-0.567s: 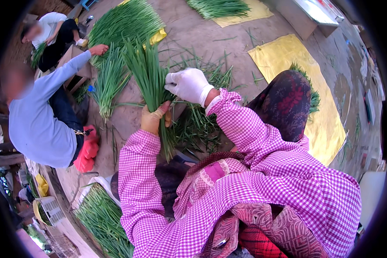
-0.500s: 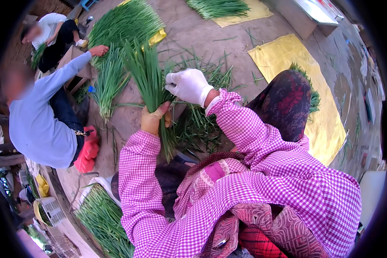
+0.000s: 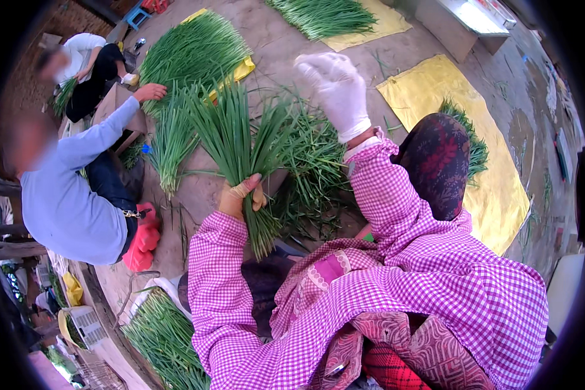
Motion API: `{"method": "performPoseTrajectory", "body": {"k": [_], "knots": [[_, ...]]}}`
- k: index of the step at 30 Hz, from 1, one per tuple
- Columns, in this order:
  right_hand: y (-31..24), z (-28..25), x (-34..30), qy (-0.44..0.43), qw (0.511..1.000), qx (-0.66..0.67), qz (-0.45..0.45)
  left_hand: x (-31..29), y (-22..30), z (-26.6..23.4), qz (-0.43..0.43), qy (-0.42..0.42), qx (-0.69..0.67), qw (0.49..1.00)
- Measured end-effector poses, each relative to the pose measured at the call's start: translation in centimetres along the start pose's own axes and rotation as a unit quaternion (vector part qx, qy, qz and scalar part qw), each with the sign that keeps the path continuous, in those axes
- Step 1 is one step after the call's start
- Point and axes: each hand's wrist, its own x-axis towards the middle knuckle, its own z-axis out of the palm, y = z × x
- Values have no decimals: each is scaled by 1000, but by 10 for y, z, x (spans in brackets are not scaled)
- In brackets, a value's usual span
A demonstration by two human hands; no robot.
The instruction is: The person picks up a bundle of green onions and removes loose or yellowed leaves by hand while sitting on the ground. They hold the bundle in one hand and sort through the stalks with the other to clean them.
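Note:
My left hand (image 3: 238, 199), in a tan glove, is closed around the middle of a bunch of garlic chives (image 3: 237, 133). Its long green leaves fan out away from me, and the other ends hang below my fist. To the right, my right hand (image 3: 335, 91) in a white glove is raised, fingers bent and apart, with nothing visible in it. Under and beside the bunch lies a loose heap of chive leaves (image 3: 315, 159) on the ground. Left of the bunch rests another pile of chives (image 3: 172, 143).
A co-worker in a blue-grey top (image 3: 75, 195) sits at left, one hand near a large chive stack (image 3: 192, 55). Another person in white (image 3: 81, 55) sits beyond. Yellow sheets (image 3: 494, 188) lie at right and far back. Chives (image 3: 166, 335) lie at lower left, near my left elbow.
My right hand has moved away from the bunch, up and to the right, and its fingers have opened. The bunch's leaves are spread wider; my left hand still grips it.

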Motion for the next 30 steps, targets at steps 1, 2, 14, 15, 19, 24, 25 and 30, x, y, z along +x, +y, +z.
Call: {"method": "performPoseTrajectory", "body": {"k": [1,2,14,15,19,24,25,30], "knots": [[-6,3,-1,-50,998,-9,-26,0,0,1,-4,-6,14,1000],[-14,7,-5,-102,993,-15,-51,-2,1,1,-7,-9,28,1000],[37,4,-9,-2,991,-131,-17,-3,2,4,42,-49,31,997],[29,-7,-2,22,986,-2,165,-4,3,0,51,-44,30,997],[30,-33,14,14,975,137,172,-3,5,-3,66,-19,-1,998],[13,-21,-2,-292,929,85,212,-3,5,-4,57,-2,18,998],[5,-18,-4,-352,897,102,247,-4,5,-5,55,-2,13,998],[4,6,-25,-378,921,-77,53,-2,2,-4,53,-19,28,998]]}}
